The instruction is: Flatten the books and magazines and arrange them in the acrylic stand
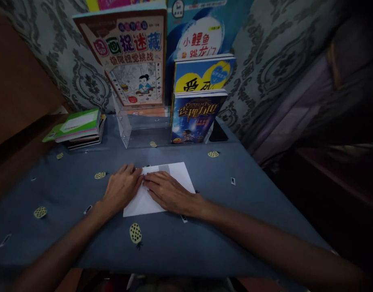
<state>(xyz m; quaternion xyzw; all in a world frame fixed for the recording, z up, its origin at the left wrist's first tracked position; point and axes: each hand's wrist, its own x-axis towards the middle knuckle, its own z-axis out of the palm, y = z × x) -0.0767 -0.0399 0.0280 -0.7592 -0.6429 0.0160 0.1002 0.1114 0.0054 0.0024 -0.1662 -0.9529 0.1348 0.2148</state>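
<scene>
A white sheet of paper lies on the cloth-covered table, in the middle of the view. At its upper left edge is my left hand, its fingers curled and closed on the paper. My right hand rests palm down across the sheet, fingers stretched out to the left and lying flat. The fingertips of both hands meet near the paper's far left part. A small grey patch shows on the sheet's far edge, just beyond my right hand. My hands hide much of the paper's left and middle.
Behind the paper stands a clear acrylic book rack with several upright picture books, a dark blue book in front. A dark flat object lies beside it. Several stacked books lie at the left. The table's right edge slopes toward me.
</scene>
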